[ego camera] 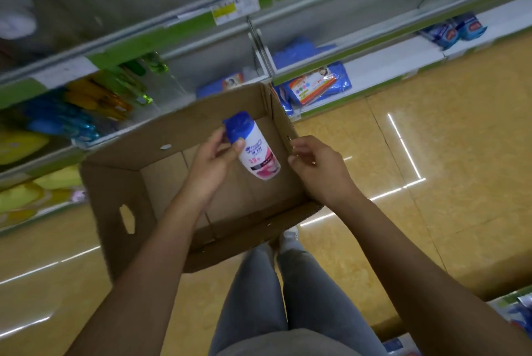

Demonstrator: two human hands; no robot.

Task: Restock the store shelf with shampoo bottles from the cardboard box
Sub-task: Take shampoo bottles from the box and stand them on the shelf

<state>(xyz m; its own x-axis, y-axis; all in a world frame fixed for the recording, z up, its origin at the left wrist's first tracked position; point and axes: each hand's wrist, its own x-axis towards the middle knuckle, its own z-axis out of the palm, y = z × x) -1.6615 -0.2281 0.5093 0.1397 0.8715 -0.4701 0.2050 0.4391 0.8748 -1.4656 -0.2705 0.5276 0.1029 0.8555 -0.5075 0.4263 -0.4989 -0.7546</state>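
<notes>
Fingers (218,137) and thumb of the left hand (214,163) are curled round the upper part of a shampoo bottle (254,151), just below its blue cap, and the bottle is held clear of everything else, above the open cardboard box (121,212). The bottle is white with a pink and dark label, tilted so that the cap points toward the shelves and the base toward the person.

Fingers (296,151) of the right hand (316,168) are loosely curled beside the bottle, near the right wall of the box; nothing is seen to be held in them, and whether the box edge is touched cannot be told.

The box is seen from above on the yellow tiled floor (431,154), with its far wall close to the front edge of the bottom shelf (388,59). Its visible bottom is bare cardboard, and a hand-hole is cut in its left wall.

On the shelving, blurred green, orange and blue bottles (95,99) are ranged to the left, and blue flat packets (316,85) lie to the right. Grey trouser legs (288,298) and a pale shoe (289,237) are visible under the box's near edge.
</notes>
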